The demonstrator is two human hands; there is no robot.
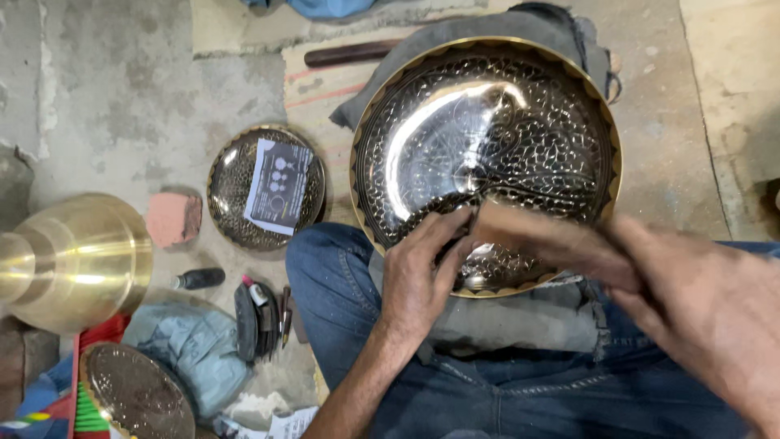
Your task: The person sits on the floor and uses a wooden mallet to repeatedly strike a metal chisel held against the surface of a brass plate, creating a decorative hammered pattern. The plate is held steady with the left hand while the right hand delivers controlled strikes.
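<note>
**Head view: two hands at one large engraved bowl**

Head view looks down on one large metal bowl (486, 162), dark and shiny inside with a fine engraved pattern and a gold scalloped rim. It rests tilted on the person's lap, on grey cloth (520, 313) over blue jeans (341, 276), its far edge over the floor.

The left hand (422, 272) lies on the near rim of the bowl, fingers curled and pinched together against the inner wall; what they pinch is too small to make out. The right hand (691, 301) comes in from the right, blurred, gripping one brown wooden tool (520, 232) whose end meets the left fingertips just inside the rim.

On the concrete floor (122, 89) to the left lies one smaller engraved dish (266, 187), and one printed paper sheet (279, 185) lies in it. Just beside that dish sits one reddish block (172, 218). Further left, one polished brass vessel (77, 260) lies on its side. Near the bottom left corner is one more round engraved plate (136, 397), which makes four round metal pieces in all.

Between the plate and the knee lie a crumpled pale blue cloth (195, 345), one black-handled tool (199, 279) and a small cluster of dark tools (262, 317), too crowded to count. One dark rod (349, 54) lies on the floor beyond the bowl.
</note>
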